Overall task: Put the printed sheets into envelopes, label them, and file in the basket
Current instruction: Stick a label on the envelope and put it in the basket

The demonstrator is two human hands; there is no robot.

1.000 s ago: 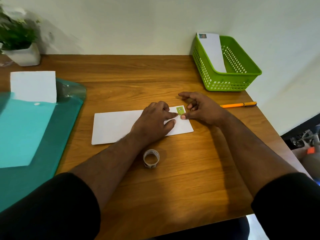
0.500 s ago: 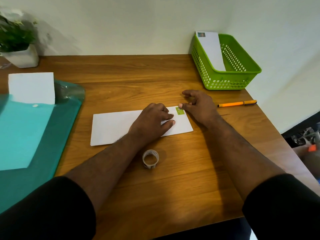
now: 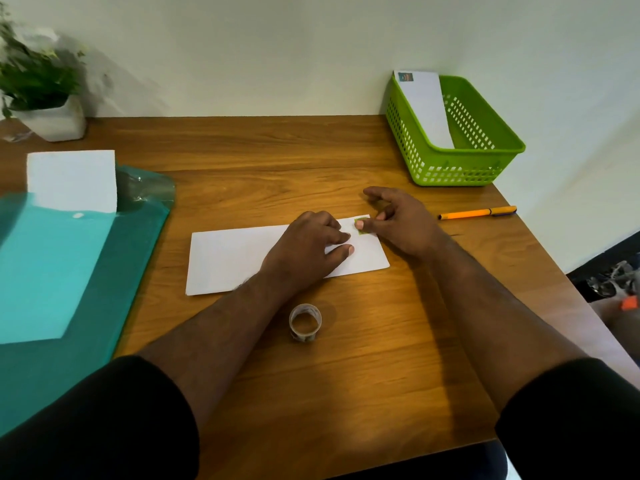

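Observation:
A white envelope [image 3: 239,258] lies flat in the middle of the wooden desk. My left hand [image 3: 308,247] rests palm down on its right half, fingers spread, holding it in place. A small green label [image 3: 362,226] sits at the envelope's top right corner, and the thumb of my right hand [image 3: 398,223] presses on it, the other fingers lifted. A green plastic basket [image 3: 460,171] stands at the back right, with one labelled envelope [image 3: 427,109] leaning inside it. A small roll of labels [image 3: 305,322] stands on the desk near my left forearm.
An orange pen [image 3: 478,213] lies right of my right hand near the desk's edge. A teal folder [image 3: 69,271] with white sheets [image 3: 72,180] covers the left side. A potted plant [image 3: 38,95] stands at the back left corner by the wall.
My right thumb has slid onto the green label and now covers most of it. My left hand stays on the envelope, which has barely shifted.

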